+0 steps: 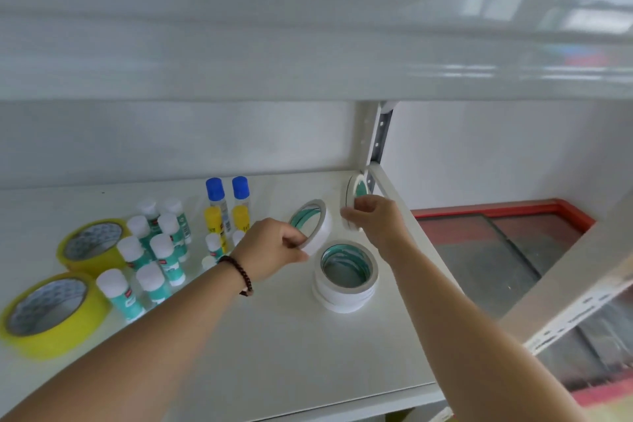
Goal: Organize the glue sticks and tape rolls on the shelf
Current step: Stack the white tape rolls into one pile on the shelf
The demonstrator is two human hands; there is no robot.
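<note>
White paper tape is being handled at the right end of the shelf [239, 353]. One thin roll [317, 226] is being pinched at its near rim by the left hand [274, 250], thumb outside and fingers [297, 242] reaching into the hole, so that it is tilted up off the shelf. A second thin roll [352, 197] is being held on edge by the right hand [375, 223], farther right and near the upright post [380, 137]; the fingers are closed across its lower rim. Just near of both, a stack [346, 276] of similar rolls is lying flat, apparently the place where the held rolls are being gathered.

These rolls are judged to be light and fairly stiff, with a card core that resists a squeeze, so a rim pinch through the hole is probably enough. Being round, a roll set on edge is likely to roll away; laying it flat is advised. Thin rolls may slide off an uneven stack.

At the left, two yellow rolls [68, 288] are lying flat, one farther than the other. Between them and the hands, white-capped glue sticks [154, 250] are standing upright in a loose cluster, with two taller blue-capped sticks [227, 205] behind. The sticks are judged light, smooth and easily toppled, best taken by the barrel.
</note>
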